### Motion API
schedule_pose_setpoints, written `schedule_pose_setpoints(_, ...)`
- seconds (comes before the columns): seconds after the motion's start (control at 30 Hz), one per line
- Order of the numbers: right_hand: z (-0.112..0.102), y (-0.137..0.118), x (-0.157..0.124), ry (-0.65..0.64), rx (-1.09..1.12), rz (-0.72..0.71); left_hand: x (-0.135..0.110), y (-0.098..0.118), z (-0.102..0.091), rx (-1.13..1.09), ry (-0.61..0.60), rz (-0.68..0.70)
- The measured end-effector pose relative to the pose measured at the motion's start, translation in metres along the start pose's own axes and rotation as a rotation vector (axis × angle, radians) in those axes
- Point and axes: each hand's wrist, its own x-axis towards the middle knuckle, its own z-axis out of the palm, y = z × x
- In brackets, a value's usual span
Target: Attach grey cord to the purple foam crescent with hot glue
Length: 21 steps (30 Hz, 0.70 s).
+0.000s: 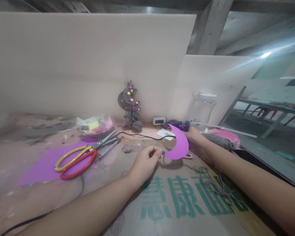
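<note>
Left grip (145, 164): your thumb and fingers are pinched together on the dark lower tip of a purple crescent (182, 146), held up over the middle of the desk (5, 160). Whether that tip is a separate stem, I cannot tell. Holding by the end presumably leaves the broad face uncovered.

Right grip (194, 135): at the blue glue gun (184, 126) beyond the crescent. Fingers are mostly hidden; cannot tell whether they have closed on it.

Around: the black cord (140, 135) crosses left of the gun, a possible snag. Tangled grey string (217, 188) lies beside your right forearm, near the desk's right edge. Toward the left edge, scissors (76, 164) rest partly on a purple sheet (43, 164), handles toward you, probably for easy pickup.

Back edge: a beaded ornament (131, 105), small digital display (159, 121) and lidded jar (203, 106) stand before the white panel (88, 65), limiting reach. Room for moving looks widest over the green lettering (184, 196), between your forearms, toward the near edge.
</note>
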Motion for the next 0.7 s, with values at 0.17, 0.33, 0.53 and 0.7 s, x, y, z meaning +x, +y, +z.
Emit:
schedule_pose_setpoints(0.17,-0.034,-0.014,-0.027,0.031,-0.038,0.06,0.0,0.0,-0.002,0.015,0.046,0.02)
schedule_pose_setpoints(0.33,-0.054,-0.027,-0.074,0.134,0.042,-0.051,-0.001,0.001,-0.003,0.039,0.098,0.024)
schedule_pose_setpoints(0.53,-0.04,-0.03,-0.13,0.105,0.018,-0.051,0.001,0.001,-0.004,0.042,0.118,0.012)
schedule_pose_setpoints(0.7,-0.026,-0.036,-0.153,-0.072,0.0,-0.215,0.001,0.001,-0.004,0.048,0.089,-0.019)
